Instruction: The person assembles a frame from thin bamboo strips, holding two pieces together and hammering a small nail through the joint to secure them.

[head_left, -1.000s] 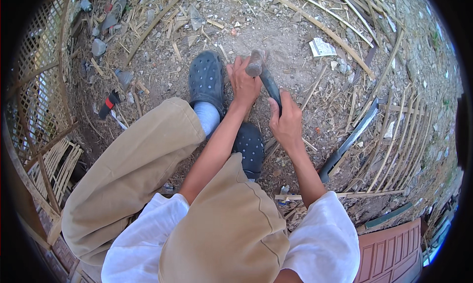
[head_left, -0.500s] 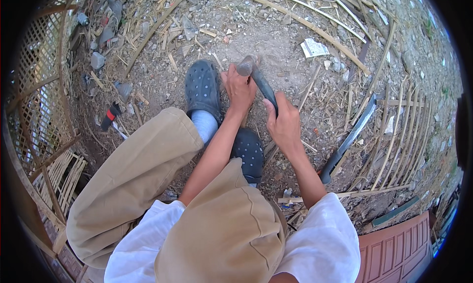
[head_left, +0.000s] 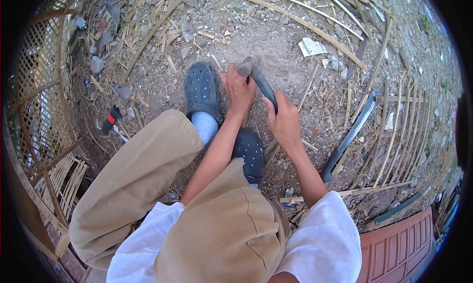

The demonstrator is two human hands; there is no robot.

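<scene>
My right hand [head_left: 286, 120] is wrapped round the dark grip of a hammer [head_left: 264, 88]. Its metal head is over the fingers of my left hand [head_left: 240, 92]. Those fingers are bent and pressed together low at the ground, and the hammer head partly covers them. What they pinch, if anything, is hidden. A bit of a pale wooden strip shows just below the left wrist. My feet, in dark clogs with holes [head_left: 202, 88], are beside and below the left hand.
On the right lies a long-bladed machete [head_left: 348, 137], next to a frame of thin slats [head_left: 401, 135]. A red-and-black handled tool [head_left: 111, 119] is on the left, near a lattice panel [head_left: 44, 71]. Bamboo strips [head_left: 295, 18], stones and a paper scrap [head_left: 312, 47] litter the dirt. A reddish panelled door [head_left: 396, 246] lies lower right.
</scene>
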